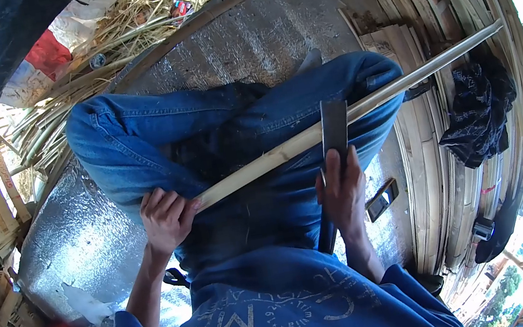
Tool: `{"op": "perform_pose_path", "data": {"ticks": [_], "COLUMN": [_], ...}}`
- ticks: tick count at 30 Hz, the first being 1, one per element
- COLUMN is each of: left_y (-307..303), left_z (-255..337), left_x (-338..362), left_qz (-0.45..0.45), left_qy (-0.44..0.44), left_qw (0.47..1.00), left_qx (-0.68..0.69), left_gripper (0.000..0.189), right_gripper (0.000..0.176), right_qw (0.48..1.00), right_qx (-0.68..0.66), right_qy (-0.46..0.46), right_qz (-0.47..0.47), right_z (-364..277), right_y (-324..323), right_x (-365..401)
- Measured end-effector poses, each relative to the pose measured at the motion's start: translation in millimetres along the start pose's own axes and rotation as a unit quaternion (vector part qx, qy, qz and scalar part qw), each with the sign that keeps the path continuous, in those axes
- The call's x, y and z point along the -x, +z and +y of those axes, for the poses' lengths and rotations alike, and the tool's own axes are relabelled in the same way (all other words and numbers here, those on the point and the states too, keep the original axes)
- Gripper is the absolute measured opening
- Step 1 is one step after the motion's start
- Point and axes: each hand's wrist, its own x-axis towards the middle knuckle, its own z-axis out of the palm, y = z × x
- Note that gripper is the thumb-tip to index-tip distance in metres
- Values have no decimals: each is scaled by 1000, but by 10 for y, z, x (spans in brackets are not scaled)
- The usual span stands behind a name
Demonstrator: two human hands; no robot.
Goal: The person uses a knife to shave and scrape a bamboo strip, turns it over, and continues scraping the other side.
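A long pale bamboo strip (261, 163) lies slantwise across my crossed legs, its far end reaching up to the right over stacked strips. My left hand (166, 216) is closed round the strip's near end. In my right hand (344, 188) is a wide flat blade (334, 128), which crosses the strip near its middle; the fingers wrap round its lower part. The handle is mostly hidden by the hand and forearm.
Silvery foil sheeting (75, 241) covers the floor. Stacked bamboo strips (424, 172) run along the right, with a dark patterned cloth (480, 108) on them. A phone (382, 200) lies beside my right hand. Loose shavings (148, 10) lie at the top left.
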Motion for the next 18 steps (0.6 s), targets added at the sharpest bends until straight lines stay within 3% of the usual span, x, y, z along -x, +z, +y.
{"op": "perform_pose_path", "data": {"ticks": [2,4,8,10,12,14,16,18], "left_y": [-6,-21,-8,-19,-11,-16,-15,9], "left_z": [7,-7,36,32,17,21,21,11], "left_x": [-24,-45,-52,-54,-42,-48,-25,-12], "left_qz": [4,3,3,7,-3,-2,-2,4], "left_qy": [1,7,2,4,0,-2,0,6], "left_qw": [1000,1000,1000,1000,1000,1000,1000,1000], "left_qx": [2,8,14,14,4,1,3,7], "left_gripper": [35,35,34,33,33,33,33,31], "right_gripper": [20,25,29,28,24,22,23,24], "right_qw": [999,975,978,988,990,980,978,987], "right_qx": [-25,-155,-150,-68,28,-102,-117,-58], "right_qy": [37,141,141,92,-114,94,158,135], "right_qz": [1,-70,-36,-104,-83,-146,-67,-71], "right_z": [-131,-225,-390,-179,-288,-362,-389,-328], "right_y": [-98,-267,-444,-95,133,-6,-193,-229], "right_x": [-38,-111,-160,-56,114,41,-123,-119]}}
